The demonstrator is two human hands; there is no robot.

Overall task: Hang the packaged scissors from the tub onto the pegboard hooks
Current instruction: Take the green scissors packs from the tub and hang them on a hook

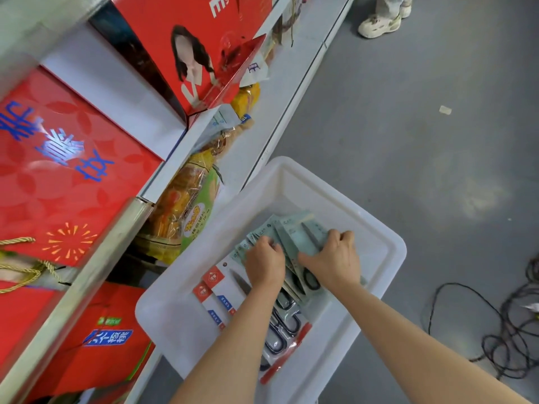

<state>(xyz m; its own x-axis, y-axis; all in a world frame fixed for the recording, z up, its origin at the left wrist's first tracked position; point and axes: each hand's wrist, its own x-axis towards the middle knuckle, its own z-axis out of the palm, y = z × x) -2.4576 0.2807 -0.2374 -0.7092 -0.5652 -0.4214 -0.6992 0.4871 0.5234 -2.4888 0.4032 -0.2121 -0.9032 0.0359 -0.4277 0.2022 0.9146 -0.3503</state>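
A white plastic tub point(388, 243) stands on the floor by the shelf. Inside lies a fanned stack of green-carded scissor packs point(294, 228), and white-and-red carded scissor packs point(217, 290) sit beside them at the left. Black scissor handles point(287, 322) show lower in the tub. My left hand point(264, 262) is closed over the left side of the green stack. My right hand point(335, 259) presses and grips its right side, thumb spread across the cards. No pegboard is in view.
A white shop shelf point(280, 91) runs along the left with red gift boxes point(67, 182) and bagged snacks point(186, 205). Black cables point(507, 330) lie coiled on the grey floor at the right. Another person's shoes point(382, 20) stand at the top.
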